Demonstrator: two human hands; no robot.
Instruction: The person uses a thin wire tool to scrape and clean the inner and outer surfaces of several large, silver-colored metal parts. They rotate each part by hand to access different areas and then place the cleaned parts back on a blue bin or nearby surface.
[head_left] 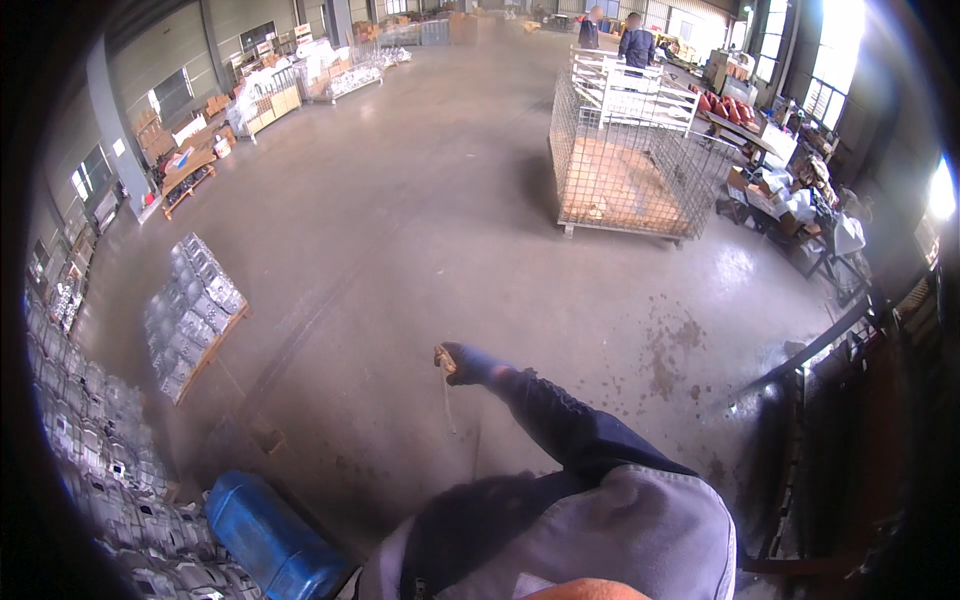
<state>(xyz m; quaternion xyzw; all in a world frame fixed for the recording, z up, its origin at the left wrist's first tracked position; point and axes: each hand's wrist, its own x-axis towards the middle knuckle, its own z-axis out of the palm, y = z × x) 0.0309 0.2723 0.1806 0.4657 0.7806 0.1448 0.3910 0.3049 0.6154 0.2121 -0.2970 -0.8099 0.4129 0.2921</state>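
Observation:
My right arm, in a dark sleeve, reaches across the front of my body. At its end my right hand [452, 364], in what looks like a dark glove with tan fingers, is closed. From its fingers hangs a thin pale strip [449, 405], above the grey floor. The strip's exact kind is too small to make out. My left hand is not in view. A blue plastic drum [270, 540] stands at the lower left, apart from my right hand.
Silvery metal parts [100, 430] are stacked along the left, with more on a pallet [212, 355]. A wire mesh cage [630, 190] stands ahead at right, two people [637, 45] behind it. A dark metal frame [810, 350] is at right; wet stains [665, 350] mark the floor [400, 230].

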